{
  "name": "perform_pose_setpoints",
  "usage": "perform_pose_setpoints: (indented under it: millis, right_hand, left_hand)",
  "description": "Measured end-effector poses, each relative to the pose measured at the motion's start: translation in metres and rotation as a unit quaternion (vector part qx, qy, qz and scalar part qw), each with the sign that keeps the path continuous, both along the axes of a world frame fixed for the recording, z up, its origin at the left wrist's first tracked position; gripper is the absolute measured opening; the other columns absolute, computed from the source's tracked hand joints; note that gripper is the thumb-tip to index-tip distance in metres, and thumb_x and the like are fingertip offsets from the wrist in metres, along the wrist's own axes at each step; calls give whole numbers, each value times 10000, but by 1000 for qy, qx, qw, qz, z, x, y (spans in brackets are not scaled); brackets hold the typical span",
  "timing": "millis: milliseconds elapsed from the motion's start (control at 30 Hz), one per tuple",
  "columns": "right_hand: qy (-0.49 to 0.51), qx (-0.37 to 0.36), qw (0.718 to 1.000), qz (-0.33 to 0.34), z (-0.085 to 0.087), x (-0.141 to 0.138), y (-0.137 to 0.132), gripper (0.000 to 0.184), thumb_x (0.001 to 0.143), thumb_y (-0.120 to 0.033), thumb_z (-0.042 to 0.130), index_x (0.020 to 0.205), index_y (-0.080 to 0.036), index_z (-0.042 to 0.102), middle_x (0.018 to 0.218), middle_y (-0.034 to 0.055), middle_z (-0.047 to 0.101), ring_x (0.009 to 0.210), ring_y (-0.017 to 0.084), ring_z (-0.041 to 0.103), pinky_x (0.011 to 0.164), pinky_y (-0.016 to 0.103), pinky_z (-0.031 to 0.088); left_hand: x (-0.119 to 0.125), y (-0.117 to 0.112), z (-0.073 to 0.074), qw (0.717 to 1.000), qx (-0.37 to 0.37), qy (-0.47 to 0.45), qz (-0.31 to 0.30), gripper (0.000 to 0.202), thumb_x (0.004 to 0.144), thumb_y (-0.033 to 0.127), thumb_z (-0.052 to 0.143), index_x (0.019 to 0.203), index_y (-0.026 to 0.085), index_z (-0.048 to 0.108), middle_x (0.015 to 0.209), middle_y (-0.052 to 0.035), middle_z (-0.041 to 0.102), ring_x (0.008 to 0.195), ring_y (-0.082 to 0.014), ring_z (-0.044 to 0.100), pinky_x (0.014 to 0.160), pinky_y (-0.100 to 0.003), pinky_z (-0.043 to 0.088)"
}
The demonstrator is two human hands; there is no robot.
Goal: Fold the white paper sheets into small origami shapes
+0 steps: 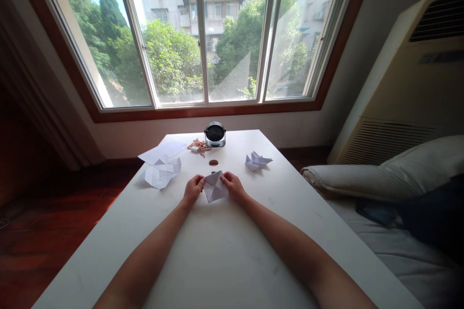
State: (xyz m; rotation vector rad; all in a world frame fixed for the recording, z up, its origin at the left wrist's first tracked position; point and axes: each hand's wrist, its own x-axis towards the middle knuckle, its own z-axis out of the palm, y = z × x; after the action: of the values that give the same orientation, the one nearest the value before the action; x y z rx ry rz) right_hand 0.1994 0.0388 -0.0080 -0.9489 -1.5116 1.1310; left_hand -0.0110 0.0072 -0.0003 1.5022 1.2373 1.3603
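Note:
Between my two hands is a small piece of folded white paper (216, 190), roughly square, with creases crossing near its middle. My left hand (194, 188) pinches its left edge between thumb and fingers. At the upper right corner my right hand (232, 185) grips it the same way. The paper is held just over the white table (203, 260). To the right lies a pointed folded paper shape (256, 161). On the left are crumpled, creased white sheets (162, 172).
Flat paper sheets (165, 150) lie at the table's back left. A round black and silver device (215, 134) stands at the back beside a coiled tan cord (199, 147). A hole (213, 162) pierces the tabletop. A sofa (348, 183) borders the right side.

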Motion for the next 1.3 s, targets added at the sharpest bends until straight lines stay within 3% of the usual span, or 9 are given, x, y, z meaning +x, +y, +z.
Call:
perform_pose_setpoints:
  millis: [133,233,500,667,833,933,1000,1133,1300]
  right_hand:
    - [-1,10,1000,-9,1,-2,0,370,783,-529,651,947,-218,534,700,-27,592,597,154,571,571,269,447]
    - [28,-16,999,24,4,-3,-2,398,774,-504,651,1010,-231,483,729,-25,624,586,159,605,577,281,465]
    - [121,-60,991,3,4,1,3,369,715,-447,669,925,-227,461,726,-13,616,621,152,564,595,273,449]
    - [114,-70,991,5,6,1,1,336,725,-464,648,893,-217,495,728,-4,600,635,158,552,598,274,440]
    - [-8,20,1000,11,5,-5,-5,288,831,-478,581,876,-193,585,836,36,626,765,187,574,678,296,461]
    - [-104,134,985,-36,7,-9,-11,236,874,-424,556,885,-199,628,1022,73,609,927,211,568,738,304,473]
    - [-146,179,969,-88,10,-8,-14,225,914,-399,520,896,-205,633,1016,74,597,930,208,559,757,305,467]
    - [-228,195,935,-188,18,1,-17,269,957,-405,476,839,-201,606,848,51,601,768,186,537,713,291,412]
    - [-260,158,938,-165,19,7,-15,335,979,-435,432,787,-212,593,652,6,588,606,164,498,602,270,319]
  left_hand:
    - [-10,6,-4,996,15,-18,90,345,830,536,606,876,196,638,651,19,586,522,-119,503,519,-234,401]
    - [-14,8,-3,994,4,-45,103,351,818,539,618,882,194,631,625,23,571,512,-119,515,513,-234,407]
    - [-4,1,3,987,-65,-145,-8,381,777,533,685,887,171,639,574,35,544,528,-111,523,555,-235,412]
    - [5,-6,8,974,-101,-185,-88,390,760,493,737,938,157,653,688,-11,611,596,-116,556,615,-249,448]
    - [10,-9,11,978,-92,-161,-100,422,740,509,760,930,140,685,765,-31,635,608,-107,526,588,-235,425]
    - [11,-9,11,979,-78,-159,-97,408,747,497,764,936,143,693,757,-15,632,611,-100,524,585,-223,417]
    - [12,-10,11,979,-73,-161,-102,392,753,487,765,930,145,691,771,-14,643,620,-103,544,608,-231,438]
    - [18,-12,9,979,-73,-131,-138,384,781,490,737,942,144,689,833,-47,689,687,-152,629,718,-300,506]
    - [24,-11,2,990,-18,-8,-141,353,822,479,682,937,145,711,837,-63,709,771,-200,645,742,-309,509]
